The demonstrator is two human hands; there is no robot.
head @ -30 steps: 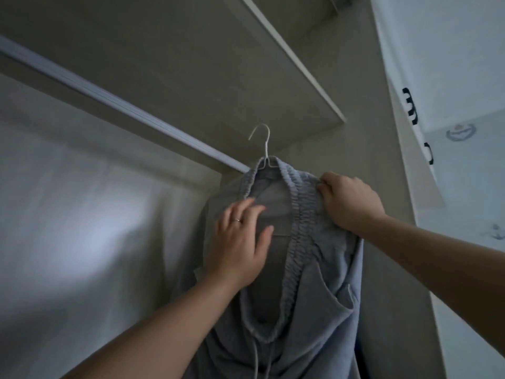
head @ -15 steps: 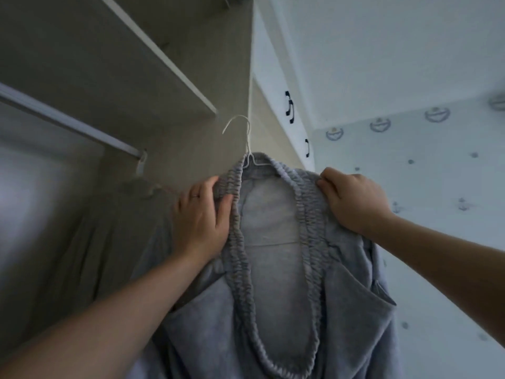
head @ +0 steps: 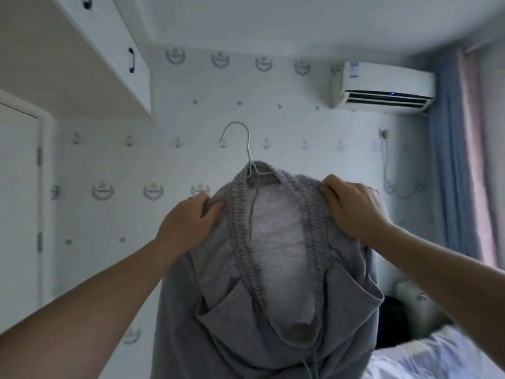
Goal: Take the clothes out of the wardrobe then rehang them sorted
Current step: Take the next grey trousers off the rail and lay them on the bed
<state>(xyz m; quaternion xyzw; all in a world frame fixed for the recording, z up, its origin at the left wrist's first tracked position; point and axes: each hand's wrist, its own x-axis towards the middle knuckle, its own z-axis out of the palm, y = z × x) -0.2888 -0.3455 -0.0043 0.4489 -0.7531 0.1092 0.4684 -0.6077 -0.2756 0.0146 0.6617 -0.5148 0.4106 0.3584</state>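
The left hand and right hand are each gripping, with curled fingers, one side of the grey sweatpants, which are hanging on a wire hanger held aloft before the patterned wall.

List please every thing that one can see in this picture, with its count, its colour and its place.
trousers: 1, grey, centre, hanging on the hanger
hanger: 1, white wire, centre, hook free in the air above the waistband
air conditioner: 1, white, high on the wall, right
curtain: 1, blue and pink, right edge
wall socket: 1, pale, under the air conditioner, with a cord hanging down
upper cabinet: 1, white, top left
cabinet handles: 2, black, on the cabinet doors
door: 1, white, left edge
bedding: 1, light blue, bottom right
left hand: 1, grips the waistband's left side
right hand: 1, grips the waistband's right side
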